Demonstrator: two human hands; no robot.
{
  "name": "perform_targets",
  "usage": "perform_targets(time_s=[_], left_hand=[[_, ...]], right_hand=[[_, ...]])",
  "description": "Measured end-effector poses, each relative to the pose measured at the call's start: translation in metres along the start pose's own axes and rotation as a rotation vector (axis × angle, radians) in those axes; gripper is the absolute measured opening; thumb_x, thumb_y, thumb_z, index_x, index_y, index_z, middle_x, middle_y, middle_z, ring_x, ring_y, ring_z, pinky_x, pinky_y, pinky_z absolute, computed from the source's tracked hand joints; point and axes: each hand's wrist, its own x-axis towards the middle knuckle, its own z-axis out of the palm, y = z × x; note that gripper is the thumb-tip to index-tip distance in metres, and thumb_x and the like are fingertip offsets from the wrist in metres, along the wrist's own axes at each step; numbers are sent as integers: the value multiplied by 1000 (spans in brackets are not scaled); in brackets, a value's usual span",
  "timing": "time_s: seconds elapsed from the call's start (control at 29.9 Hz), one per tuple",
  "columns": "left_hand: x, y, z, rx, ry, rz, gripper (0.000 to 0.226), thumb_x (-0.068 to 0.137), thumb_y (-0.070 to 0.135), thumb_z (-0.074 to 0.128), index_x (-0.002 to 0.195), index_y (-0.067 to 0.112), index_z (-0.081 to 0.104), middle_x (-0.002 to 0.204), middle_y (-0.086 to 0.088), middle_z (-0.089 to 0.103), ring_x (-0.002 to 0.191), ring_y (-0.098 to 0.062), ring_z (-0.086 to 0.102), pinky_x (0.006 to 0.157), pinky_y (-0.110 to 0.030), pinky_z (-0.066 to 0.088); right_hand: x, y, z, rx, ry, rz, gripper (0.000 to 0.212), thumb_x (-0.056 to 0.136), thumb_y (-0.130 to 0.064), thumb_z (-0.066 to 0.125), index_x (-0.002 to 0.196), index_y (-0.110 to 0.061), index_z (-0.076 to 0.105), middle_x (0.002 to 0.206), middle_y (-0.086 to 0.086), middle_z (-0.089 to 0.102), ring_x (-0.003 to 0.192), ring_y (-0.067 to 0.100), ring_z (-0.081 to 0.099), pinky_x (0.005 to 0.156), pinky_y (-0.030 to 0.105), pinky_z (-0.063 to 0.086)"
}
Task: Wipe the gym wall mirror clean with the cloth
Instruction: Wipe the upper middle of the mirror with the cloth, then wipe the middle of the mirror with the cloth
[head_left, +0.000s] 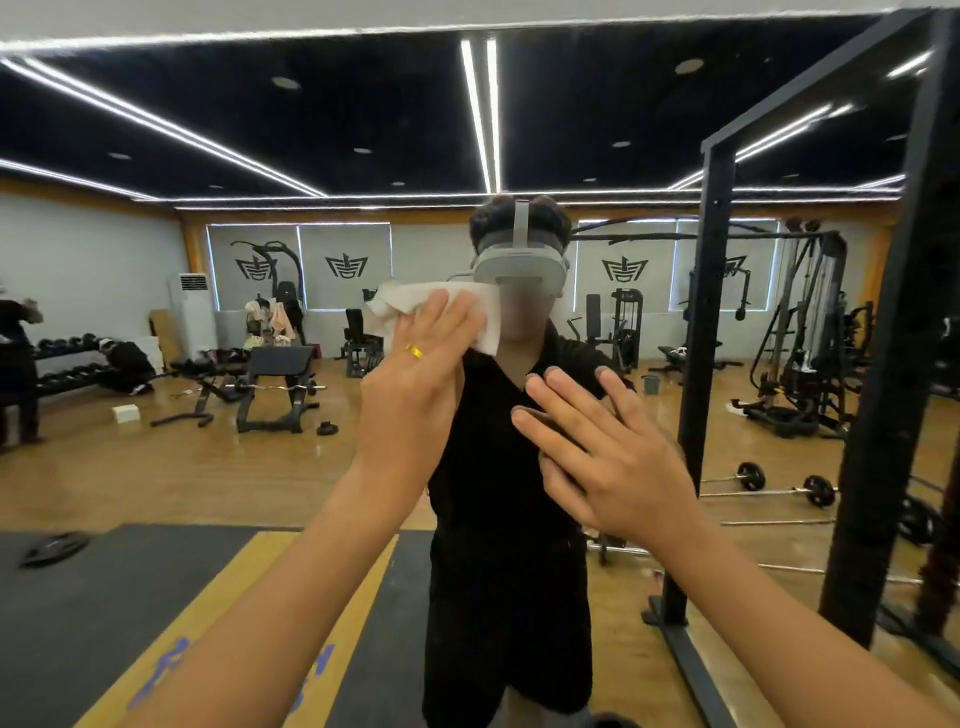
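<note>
The wall mirror fills almost the whole view and reflects the gym and my own figure in black. A crumpled white cloth lies against the glass at centre, at head height. My left hand, with a gold ring, presses the cloth flat to the mirror with straight fingers. My right hand rests on the glass to the lower right of the cloth, fingers spread and straight, holding nothing. Part of the cloth is hidden under my left fingers.
A black steel rack frame stands close on the right, with its reflection beside it. Reflected in the glass are benches, barbells, a dumbbell rack, cable machines and people at the far left.
</note>
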Motion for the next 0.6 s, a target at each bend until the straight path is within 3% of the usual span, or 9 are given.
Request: perform_targets(time_s=[0.13, 0.23, 0.47, 0.6], left_hand=[[44, 11, 4, -12, 58, 9, 38, 100, 1, 58, 138, 5, 60, 145, -14, 58, 140, -33, 50, 118, -55, 39], [70, 20, 14, -50, 108, -21, 37, 101, 7, 53, 137, 4, 62, 144, -15, 59, 139, -33, 50, 119, -52, 38], [-19, 11, 5, 61, 42, 91, 49, 89, -10, 74, 135, 4, 63, 143, -9, 57, 136, -30, 55, 116, -46, 43], [-7, 12, 8, 47, 55, 56, 45, 93, -8, 70, 136, 5, 62, 143, -9, 57, 137, -29, 54, 116, -48, 43]], right_hand=[[-3, -1, 0, 10, -6, 2, 53, 103, -32, 52, 154, -19, 48, 164, 10, 34, 155, 26, 27, 123, 58, 27], [-3, 0, 1, 17, -11, 0, 52, 104, -33, 51, 154, -19, 48, 164, 10, 34, 155, 26, 27, 124, 57, 25], [-5, 0, 1, 39, -3, 6, 52, 104, -33, 52, 154, -19, 48, 165, 10, 34, 156, 25, 27, 124, 56, 24], [-5, 1, 2, 43, 4, 11, 51, 104, -33, 51, 153, -19, 49, 164, 9, 35, 155, 25, 27, 124, 56, 25]])
